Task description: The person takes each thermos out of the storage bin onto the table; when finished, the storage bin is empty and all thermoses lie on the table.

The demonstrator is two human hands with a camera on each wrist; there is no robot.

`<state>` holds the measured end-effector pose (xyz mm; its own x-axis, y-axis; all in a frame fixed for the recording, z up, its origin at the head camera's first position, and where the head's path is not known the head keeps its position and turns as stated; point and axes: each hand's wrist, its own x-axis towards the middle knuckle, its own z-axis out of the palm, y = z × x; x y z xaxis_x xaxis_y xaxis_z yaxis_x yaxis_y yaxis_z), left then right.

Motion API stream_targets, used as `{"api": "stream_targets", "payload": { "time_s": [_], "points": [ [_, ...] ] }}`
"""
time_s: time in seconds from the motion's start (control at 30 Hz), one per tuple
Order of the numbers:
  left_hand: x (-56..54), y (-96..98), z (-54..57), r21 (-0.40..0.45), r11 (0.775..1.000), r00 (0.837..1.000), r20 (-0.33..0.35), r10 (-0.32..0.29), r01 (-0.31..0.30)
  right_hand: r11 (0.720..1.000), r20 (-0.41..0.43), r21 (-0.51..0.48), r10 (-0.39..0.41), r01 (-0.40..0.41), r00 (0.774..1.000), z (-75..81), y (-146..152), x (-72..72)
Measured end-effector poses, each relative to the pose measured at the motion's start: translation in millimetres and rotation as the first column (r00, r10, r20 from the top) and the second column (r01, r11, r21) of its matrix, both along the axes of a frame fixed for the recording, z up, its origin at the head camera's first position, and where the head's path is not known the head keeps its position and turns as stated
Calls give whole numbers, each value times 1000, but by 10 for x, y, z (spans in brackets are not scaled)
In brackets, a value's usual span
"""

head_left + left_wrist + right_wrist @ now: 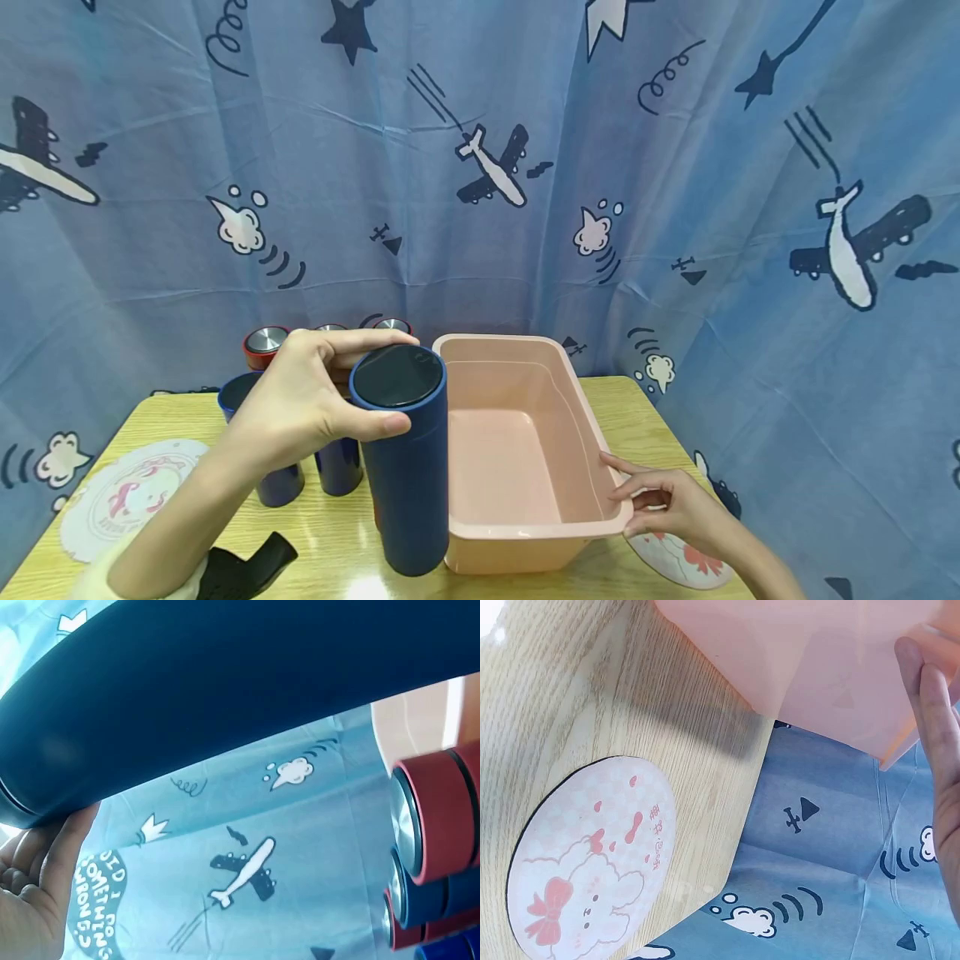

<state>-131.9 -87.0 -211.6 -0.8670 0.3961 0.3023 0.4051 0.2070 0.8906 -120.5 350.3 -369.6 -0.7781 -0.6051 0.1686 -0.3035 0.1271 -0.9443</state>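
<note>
My left hand (311, 400) grips a dark blue thermos bottle (411, 492) near its black top, thumb on the near side and fingers behind. The bottle is nearly upright, close in front of the left side of a pale pink plastic basin (551, 531). In the left wrist view the bottle (225, 690) crosses the whole top, above the fingers (64, 847). My right hand (667, 504) holds the basin's right rim near its front corner, thumb below and fingers over the edge. Seen from the right wrist, the fingers (934, 705) lie against the basin's side (802, 667).
Several bottles stand behind my left arm, among them a red one (262, 354) with a silver lid and a blue one (339, 468). One round printed mat (86, 521) lies at the table's left, another (592, 862) at the right. A patterned blue curtain (480, 267) hangs behind the table.
</note>
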Motion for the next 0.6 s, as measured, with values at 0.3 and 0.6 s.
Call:
{"api": "stream_targets", "payload": {
  "time_s": [0.3,0.6],
  "points": [
    [56,-173,-86,-56,998,999,-17,35,-36,1000,-26,26,-14,15,1000,-5,10,-6],
    [10,-355,-462,-68,998,1000,-9,6,-7,999,-5,33,-40,40,999,-20,22,-1]
  ]
}}
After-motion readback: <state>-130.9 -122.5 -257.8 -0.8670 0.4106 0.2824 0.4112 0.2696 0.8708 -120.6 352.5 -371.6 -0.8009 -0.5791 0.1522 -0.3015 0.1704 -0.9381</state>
